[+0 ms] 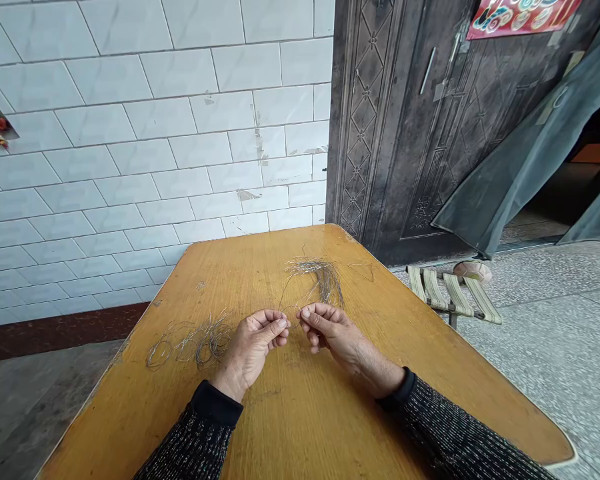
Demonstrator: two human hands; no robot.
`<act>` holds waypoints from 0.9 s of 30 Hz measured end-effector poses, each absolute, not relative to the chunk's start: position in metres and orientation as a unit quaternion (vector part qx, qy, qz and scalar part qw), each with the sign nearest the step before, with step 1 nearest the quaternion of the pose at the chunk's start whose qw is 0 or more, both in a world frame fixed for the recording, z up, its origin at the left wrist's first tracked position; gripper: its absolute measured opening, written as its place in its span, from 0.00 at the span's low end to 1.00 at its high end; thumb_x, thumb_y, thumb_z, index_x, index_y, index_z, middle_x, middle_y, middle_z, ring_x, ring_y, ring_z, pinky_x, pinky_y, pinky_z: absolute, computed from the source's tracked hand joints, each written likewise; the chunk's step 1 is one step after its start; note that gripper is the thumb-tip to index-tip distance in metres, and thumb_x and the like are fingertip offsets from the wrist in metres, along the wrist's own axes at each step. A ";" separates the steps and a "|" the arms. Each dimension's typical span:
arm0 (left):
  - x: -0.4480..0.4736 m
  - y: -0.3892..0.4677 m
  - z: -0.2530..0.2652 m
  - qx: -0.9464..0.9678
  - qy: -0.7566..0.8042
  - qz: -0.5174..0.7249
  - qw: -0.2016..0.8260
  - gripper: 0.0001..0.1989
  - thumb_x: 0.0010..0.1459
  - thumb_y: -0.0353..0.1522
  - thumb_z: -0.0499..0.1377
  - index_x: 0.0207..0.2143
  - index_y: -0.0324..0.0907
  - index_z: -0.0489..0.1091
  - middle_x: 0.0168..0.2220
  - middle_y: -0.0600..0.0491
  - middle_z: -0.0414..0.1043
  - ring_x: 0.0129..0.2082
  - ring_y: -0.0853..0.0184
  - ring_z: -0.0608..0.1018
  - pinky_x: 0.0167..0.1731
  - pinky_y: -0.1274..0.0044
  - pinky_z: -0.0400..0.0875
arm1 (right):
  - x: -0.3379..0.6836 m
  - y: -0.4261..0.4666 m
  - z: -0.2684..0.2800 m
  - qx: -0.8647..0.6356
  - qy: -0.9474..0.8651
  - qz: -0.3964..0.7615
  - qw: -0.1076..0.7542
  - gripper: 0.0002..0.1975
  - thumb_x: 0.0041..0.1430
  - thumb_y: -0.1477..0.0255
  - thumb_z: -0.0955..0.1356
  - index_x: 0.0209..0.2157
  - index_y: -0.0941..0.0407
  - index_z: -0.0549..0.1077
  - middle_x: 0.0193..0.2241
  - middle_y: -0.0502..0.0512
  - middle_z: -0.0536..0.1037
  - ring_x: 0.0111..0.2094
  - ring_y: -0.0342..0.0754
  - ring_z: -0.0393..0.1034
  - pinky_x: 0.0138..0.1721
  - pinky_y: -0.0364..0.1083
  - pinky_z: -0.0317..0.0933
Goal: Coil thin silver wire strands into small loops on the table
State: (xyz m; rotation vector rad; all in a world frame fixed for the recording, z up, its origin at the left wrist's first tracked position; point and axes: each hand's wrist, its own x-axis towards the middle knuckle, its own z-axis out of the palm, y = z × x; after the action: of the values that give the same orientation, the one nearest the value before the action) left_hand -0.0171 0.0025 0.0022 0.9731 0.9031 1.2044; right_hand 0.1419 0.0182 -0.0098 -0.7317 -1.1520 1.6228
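Both hands meet over the middle of the wooden table (300, 413), thumbs and fingertips pinched. My left hand (257, 340) grips a thin wire (283, 291) that loops upward from the fingertips. My right hand (333, 330) pinches the same wire, as far as I can tell, a short gap away from the left. Beyond the right hand lies a bundle of bent thin wires (325, 277). To the left of my left hand spreads a loose heap of curled wires (200, 340), some wound into rings.
A white tiled wall (180, 147) stands behind the table, beside a dark carved door (405, 133). A grey-green curtain (520, 167) hangs at the right. A folding stool with webbing straps (453, 293) sits off the table's right edge, a round pale object (473, 270) behind it.
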 end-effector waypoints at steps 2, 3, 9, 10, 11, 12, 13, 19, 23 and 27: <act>-0.016 0.001 0.003 0.429 0.388 0.516 0.631 0.11 0.41 0.32 0.67 0.27 0.36 0.70 0.27 0.54 0.70 0.26 0.73 0.72 0.27 0.80 0.66 | 0.143 0.020 -0.010 -0.305 -0.482 0.658 0.491 0.17 0.46 0.59 0.70 0.21 0.59 0.68 0.15 0.44 0.67 0.13 0.34 0.58 0.15 0.36 0.57; -0.015 0.000 0.004 0.430 0.383 0.514 0.636 0.11 0.41 0.32 0.67 0.27 0.36 0.70 0.27 0.54 0.70 0.26 0.73 0.72 0.27 0.80 0.66 | 0.144 0.020 -0.010 -0.304 -0.487 0.655 0.491 0.17 0.46 0.59 0.70 0.21 0.59 0.67 0.15 0.44 0.67 0.13 0.34 0.58 0.15 0.36 0.57; -0.016 0.001 0.003 0.388 0.363 0.520 0.669 0.10 0.41 0.30 0.67 0.26 0.36 0.70 0.27 0.54 0.70 0.24 0.75 0.71 0.25 0.82 0.66 | 0.144 0.017 -0.008 -0.293 -0.499 0.653 0.488 0.14 0.46 0.61 0.70 0.25 0.59 0.69 0.19 0.46 0.69 0.14 0.34 0.60 0.15 0.36 0.56; -0.016 0.002 0.003 0.379 0.360 0.522 0.674 0.10 0.41 0.30 0.67 0.26 0.36 0.70 0.27 0.54 0.71 0.25 0.76 0.71 0.25 0.83 0.66 | 0.144 0.017 -0.008 -0.291 -0.499 0.657 0.484 0.14 0.46 0.62 0.71 0.27 0.59 0.70 0.20 0.46 0.70 0.15 0.34 0.61 0.15 0.36 0.56; -0.017 0.003 0.002 0.373 0.356 0.522 0.680 0.10 0.41 0.30 0.67 0.27 0.37 0.70 0.27 0.54 0.71 0.25 0.76 0.71 0.24 0.83 0.66 | 0.144 0.016 -0.008 -0.289 -0.498 0.662 0.480 0.14 0.45 0.63 0.71 0.29 0.58 0.70 0.21 0.46 0.70 0.15 0.34 0.61 0.15 0.36 0.57; -0.018 0.003 0.001 0.368 0.353 0.520 0.685 0.10 0.41 0.30 0.67 0.27 0.37 0.70 0.27 0.54 0.71 0.25 0.76 0.72 0.24 0.83 0.66 | 0.144 0.016 -0.007 -0.285 -0.497 0.667 0.476 0.14 0.44 0.63 0.72 0.30 0.58 0.71 0.21 0.46 0.70 0.15 0.35 0.61 0.15 0.36 0.58; -0.018 0.004 0.000 0.365 0.350 0.517 0.691 0.09 0.42 0.29 0.67 0.27 0.37 0.70 0.27 0.55 0.71 0.24 0.76 0.72 0.24 0.83 0.66 | 0.144 0.016 -0.007 -0.281 -0.497 0.671 0.473 0.14 0.44 0.64 0.72 0.31 0.58 0.71 0.21 0.46 0.70 0.15 0.35 0.61 0.16 0.36 0.58; -0.016 0.002 0.001 0.369 0.362 0.500 0.695 0.12 0.41 0.31 0.67 0.29 0.38 0.70 0.27 0.55 0.69 0.23 0.76 0.70 0.23 0.83 0.65 | 0.144 0.017 -0.009 -0.251 -0.491 0.687 0.474 0.13 0.46 0.63 0.71 0.25 0.59 0.70 0.20 0.46 0.70 0.15 0.34 0.61 0.16 0.36 0.59; -0.014 -0.001 0.006 0.455 0.433 0.589 0.508 0.10 0.44 0.34 0.65 0.30 0.42 0.69 0.28 0.56 0.67 0.25 0.73 0.69 0.24 0.82 0.64 | 0.143 0.017 -0.009 -0.250 -0.479 0.691 0.480 0.14 0.46 0.62 0.71 0.22 0.59 0.70 0.18 0.46 0.70 0.14 0.34 0.60 0.16 0.35 0.58; -0.013 -0.007 0.012 0.607 0.443 0.576 0.321 0.05 0.45 0.33 0.64 0.27 0.43 0.73 0.34 0.51 0.68 0.28 0.70 0.69 0.26 0.80 0.64 | 0.142 0.017 -0.008 -0.252 -0.457 0.696 0.494 0.14 0.43 0.63 0.72 0.21 0.59 0.70 0.15 0.45 0.68 0.13 0.34 0.57 0.14 0.35 0.56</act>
State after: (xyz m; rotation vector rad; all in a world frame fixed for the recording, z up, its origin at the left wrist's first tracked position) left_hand -0.0125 -0.0069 0.0117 1.5934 1.1642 1.5139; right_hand 0.1424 0.0167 -0.0083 -0.6108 -1.1068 1.6867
